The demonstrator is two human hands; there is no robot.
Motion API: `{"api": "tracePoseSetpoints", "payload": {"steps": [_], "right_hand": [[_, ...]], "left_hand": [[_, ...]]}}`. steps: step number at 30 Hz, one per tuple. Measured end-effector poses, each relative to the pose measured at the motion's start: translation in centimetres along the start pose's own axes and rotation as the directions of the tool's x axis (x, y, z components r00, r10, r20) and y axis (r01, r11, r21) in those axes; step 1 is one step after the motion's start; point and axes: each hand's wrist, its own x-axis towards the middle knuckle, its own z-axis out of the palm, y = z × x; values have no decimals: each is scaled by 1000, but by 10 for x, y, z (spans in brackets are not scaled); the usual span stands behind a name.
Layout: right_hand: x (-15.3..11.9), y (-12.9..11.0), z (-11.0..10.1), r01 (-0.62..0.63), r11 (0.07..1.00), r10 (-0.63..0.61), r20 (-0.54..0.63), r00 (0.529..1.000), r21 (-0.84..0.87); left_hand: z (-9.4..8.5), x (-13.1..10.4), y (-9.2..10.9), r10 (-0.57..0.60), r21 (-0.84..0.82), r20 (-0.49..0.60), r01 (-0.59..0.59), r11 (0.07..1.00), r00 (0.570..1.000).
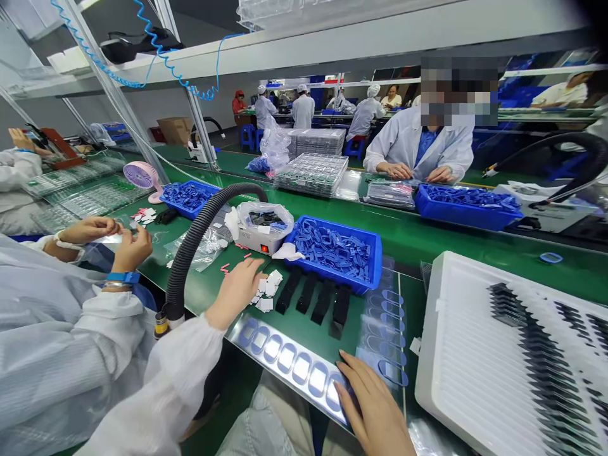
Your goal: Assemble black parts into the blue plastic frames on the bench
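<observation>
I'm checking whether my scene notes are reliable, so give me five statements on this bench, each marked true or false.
1. The left hand is beside some white squares. True.
2. The right hand is at the left end of the shiny strip. False: it is at the strip's right end.
3. The nearest blue bin holds blue plastic pieces. True.
4. The desk fan is black. False: the fan is pink.
5. The white tray is right of that bin. True.
</observation>
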Motion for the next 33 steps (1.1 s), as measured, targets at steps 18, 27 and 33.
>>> {"api": "tracePoseSetpoints", "payload": {"steps": [18, 27, 33], "right_hand": [[6, -4, -9, 15, 1000, -15, -22, 1000, -3], [5, -4, -8, -3, 1000, 3, -7, 1000, 5], [6, -6, -10, -3, 1000, 4, -22, 1000, 14]], "left_hand": [[3, -65, -23, -199, 153, 137, 178, 972, 970], [14, -50, -30, -58, 176, 105, 39, 984, 993], [20, -52, -29, -39, 174, 54, 29, 984, 998]]}}
